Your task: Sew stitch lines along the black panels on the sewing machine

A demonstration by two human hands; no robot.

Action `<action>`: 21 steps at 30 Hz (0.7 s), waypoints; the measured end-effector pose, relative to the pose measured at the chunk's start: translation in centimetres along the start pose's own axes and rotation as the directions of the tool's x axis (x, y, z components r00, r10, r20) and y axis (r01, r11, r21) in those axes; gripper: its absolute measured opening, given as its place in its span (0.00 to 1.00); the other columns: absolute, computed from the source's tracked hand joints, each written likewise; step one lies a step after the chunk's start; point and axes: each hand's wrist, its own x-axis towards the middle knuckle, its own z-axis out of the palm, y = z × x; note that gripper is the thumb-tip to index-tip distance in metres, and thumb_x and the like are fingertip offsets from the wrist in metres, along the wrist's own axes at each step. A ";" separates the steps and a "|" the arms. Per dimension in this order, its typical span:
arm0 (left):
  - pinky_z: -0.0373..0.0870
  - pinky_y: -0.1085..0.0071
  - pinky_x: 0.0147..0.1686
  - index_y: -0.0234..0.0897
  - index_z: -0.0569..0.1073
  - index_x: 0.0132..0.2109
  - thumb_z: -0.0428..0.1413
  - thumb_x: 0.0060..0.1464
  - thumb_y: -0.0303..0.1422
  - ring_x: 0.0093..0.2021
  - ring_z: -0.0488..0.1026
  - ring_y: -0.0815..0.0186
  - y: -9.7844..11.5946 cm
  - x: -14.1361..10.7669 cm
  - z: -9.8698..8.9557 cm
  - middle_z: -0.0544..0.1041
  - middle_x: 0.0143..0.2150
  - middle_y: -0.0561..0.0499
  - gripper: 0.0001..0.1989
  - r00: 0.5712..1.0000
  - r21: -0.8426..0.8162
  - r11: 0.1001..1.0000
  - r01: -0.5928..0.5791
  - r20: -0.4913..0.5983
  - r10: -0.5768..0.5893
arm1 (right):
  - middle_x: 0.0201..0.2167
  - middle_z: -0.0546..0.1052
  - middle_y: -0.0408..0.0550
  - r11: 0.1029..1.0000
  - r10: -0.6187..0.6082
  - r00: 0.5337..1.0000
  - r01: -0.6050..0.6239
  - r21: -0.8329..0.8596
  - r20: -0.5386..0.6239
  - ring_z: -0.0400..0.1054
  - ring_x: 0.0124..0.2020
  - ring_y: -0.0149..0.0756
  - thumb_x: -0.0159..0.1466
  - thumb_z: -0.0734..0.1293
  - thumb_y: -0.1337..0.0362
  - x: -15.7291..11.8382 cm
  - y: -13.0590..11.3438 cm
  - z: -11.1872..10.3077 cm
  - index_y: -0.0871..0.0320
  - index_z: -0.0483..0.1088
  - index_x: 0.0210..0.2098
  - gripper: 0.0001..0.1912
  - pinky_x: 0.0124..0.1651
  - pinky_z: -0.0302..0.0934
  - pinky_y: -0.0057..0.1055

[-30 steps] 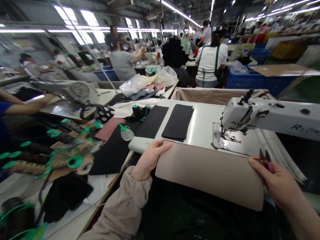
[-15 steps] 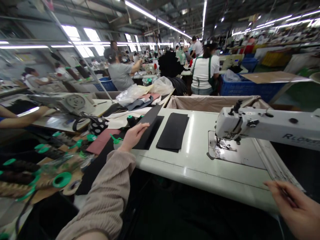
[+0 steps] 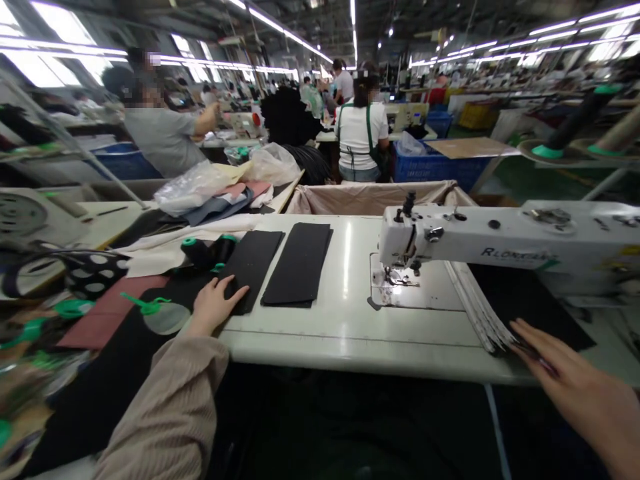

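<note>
My left hand (image 3: pixel 215 303) lies with fingers spread on the near left corner of a stack of black fabric panels (image 3: pixel 256 263). A second stack of black panels (image 3: pixel 299 265) sits just right of it on the pale sewing table (image 3: pixel 345 343). My right hand (image 3: pixel 570 377) is at the near end of a pile of pieces with whitish edges (image 3: pixel 477 310), fingertips at its corner. A slim dark tool (image 3: pixel 543 360) shows between its curled fingers; its kind is unclear. A black sheet (image 3: pixel 535 303) lies beside that pile, under the arm of the white sewing machine (image 3: pixel 440 230).
Black thread spools (image 3: pixel 196 252) and a small bottle with a green spout (image 3: pixel 167 318) stand to the left. Fabric scraps and plastic bags (image 3: pixel 187 187) lie behind them. A cloth-lined bin (image 3: pixel 370 197) adjoins the table's far edge. Co-workers (image 3: pixel 361 133) sit beyond.
The raised black panel now lies flat on the left stack, and my left hand's fingers have spread over it. My right hand has reached the white-edged pile. The view has turned right.
</note>
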 end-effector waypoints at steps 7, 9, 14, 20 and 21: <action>0.54 0.29 0.54 0.29 0.72 0.54 0.59 0.48 0.57 0.61 0.60 0.29 3.6 0.3 -1.8 0.66 0.61 0.28 0.38 0.976 -0.178 0.983 -0.047 -0.219 0.007 | 0.56 0.76 0.44 0.960 -0.232 0.968 0.243 -0.139 0.091 0.75 0.46 0.41 0.67 0.59 0.64 -0.3 -0.5 -2.8 0.47 0.66 0.61 0.24 0.44 0.67 0.36; 0.53 0.38 0.62 0.29 0.68 0.59 0.53 0.58 0.53 0.65 0.58 0.40 8.0 -1.6 -3.0 0.63 0.65 0.32 0.33 0.937 -0.229 0.957 -0.179 -0.335 0.094 | 0.50 0.79 0.48 0.939 -0.338 0.940 0.340 -0.051 0.041 0.76 0.42 0.40 0.65 0.62 0.67 -0.9 -4.3 -3.2 0.50 0.68 0.59 0.23 0.44 0.66 0.36; 0.58 0.59 0.66 0.41 0.61 0.65 0.44 0.69 0.37 0.67 0.60 0.61 23.1 -10.7 -4.0 0.63 0.67 0.45 0.21 0.683 -0.551 0.518 -0.655 -0.137 0.718 | 0.36 0.81 0.49 0.810 -0.578 0.749 0.478 0.340 0.324 0.72 0.30 0.37 0.64 0.61 0.68 -2.2 -16.4 0.5 0.56 0.73 0.48 0.15 0.33 0.61 0.33; 0.56 0.58 0.67 0.42 0.54 0.70 0.51 0.66 0.36 0.70 0.55 0.59 29.4 -18.2 1.4 0.59 0.70 0.47 0.29 0.217 -0.472 0.230 -0.851 0.084 0.973 | 0.36 0.81 0.43 0.644 -0.625 0.645 0.108 0.758 0.439 0.74 0.36 0.31 0.69 0.63 0.59 -0.1 -19.2 7.2 0.56 0.75 0.41 0.11 0.40 0.64 0.24; 0.56 0.57 0.66 0.41 0.55 0.70 0.50 0.66 0.36 0.70 0.55 0.58 28.7 -18.6 2.1 0.60 0.70 0.47 0.28 0.270 -0.415 0.282 -0.865 0.090 0.959 | 0.38 0.81 0.44 0.628 -0.611 0.666 0.078 0.774 0.428 0.74 0.38 0.30 0.70 0.61 0.58 0.9 -18.6 8.0 0.56 0.75 0.43 0.13 0.43 0.64 0.23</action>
